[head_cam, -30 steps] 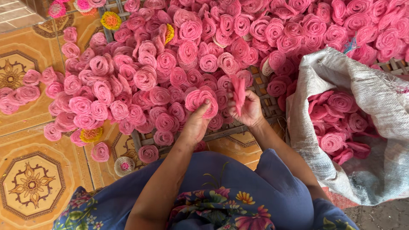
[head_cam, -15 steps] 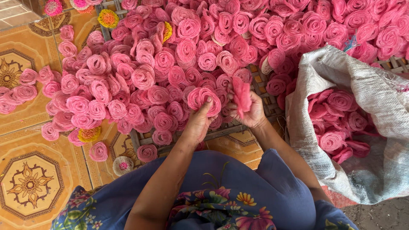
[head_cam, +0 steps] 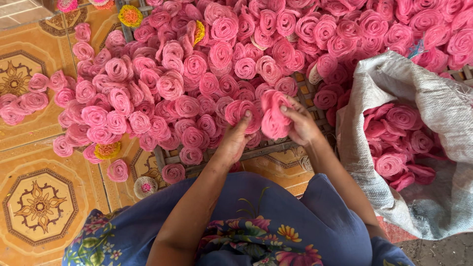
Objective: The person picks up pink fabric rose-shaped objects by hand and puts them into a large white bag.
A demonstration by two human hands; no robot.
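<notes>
A big heap of pink rolled coils (head_cam: 197, 79), shaped like roses, covers a bamboo rack (head_cam: 261, 150) in front of me. My right hand (head_cam: 301, 125) is closed around one pink coil (head_cam: 274, 117), lifted slightly off the heap. My left hand (head_cam: 235, 138) reaches beside it, its fingertips pressing on a neighbouring pink coil (head_cam: 241, 109) still lying in the heap. Both forearms stretch out over my blue flowered garment (head_cam: 256, 221).
A grey woven sack (head_cam: 423, 98) stands open at the right with several pink coils (head_cam: 399, 138) inside. A few yellow coils (head_cam: 129, 15) lie among the pink ones. Loose coils are scattered on the orange patterned floor tiles (head_cam: 39, 202) at the left.
My right hand has pulled the pink coil a little toward me and turned it. My left hand has shifted slightly right onto the coil beside it.
</notes>
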